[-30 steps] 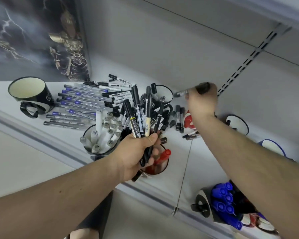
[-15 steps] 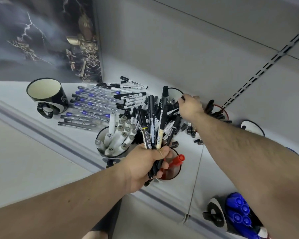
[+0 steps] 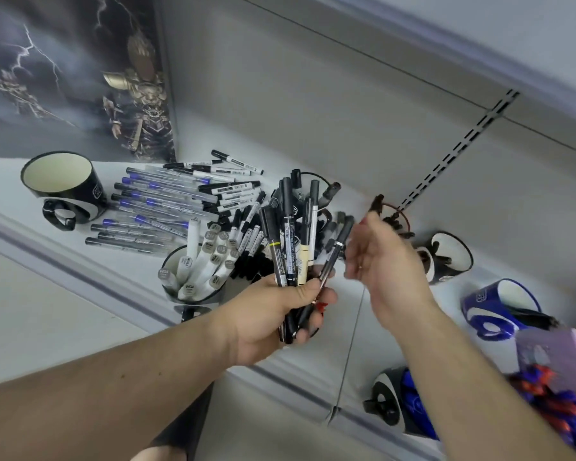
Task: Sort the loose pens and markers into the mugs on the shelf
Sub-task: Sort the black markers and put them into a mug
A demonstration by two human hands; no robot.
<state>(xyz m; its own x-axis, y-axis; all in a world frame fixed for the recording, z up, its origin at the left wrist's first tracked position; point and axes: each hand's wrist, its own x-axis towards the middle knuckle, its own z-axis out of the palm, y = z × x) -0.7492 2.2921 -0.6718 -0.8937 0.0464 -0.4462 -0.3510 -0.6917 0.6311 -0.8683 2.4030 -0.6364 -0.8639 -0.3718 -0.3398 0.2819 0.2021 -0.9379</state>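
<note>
Pens [image 3: 291, 247] — bundle, light, stiff, slick barrels; left hand [image 3: 273, 314] grips low ends. Right hand [image 3: 384, 271] blurred, fingers loose, empty. Take singles mid-barrel — bundle may slip.

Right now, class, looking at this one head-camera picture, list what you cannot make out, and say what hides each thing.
- Right hand: motion blur; whether it holds anything cannot be told.
- Red marker: mostly hidden behind the left hand and its bundle of pens.
- Red-rimmed mug: its contents are blurred and partly behind the right hand.
- Blue markers: blurred and crossed by the right forearm.
- Pink box: cut off by the right edge.
</note>
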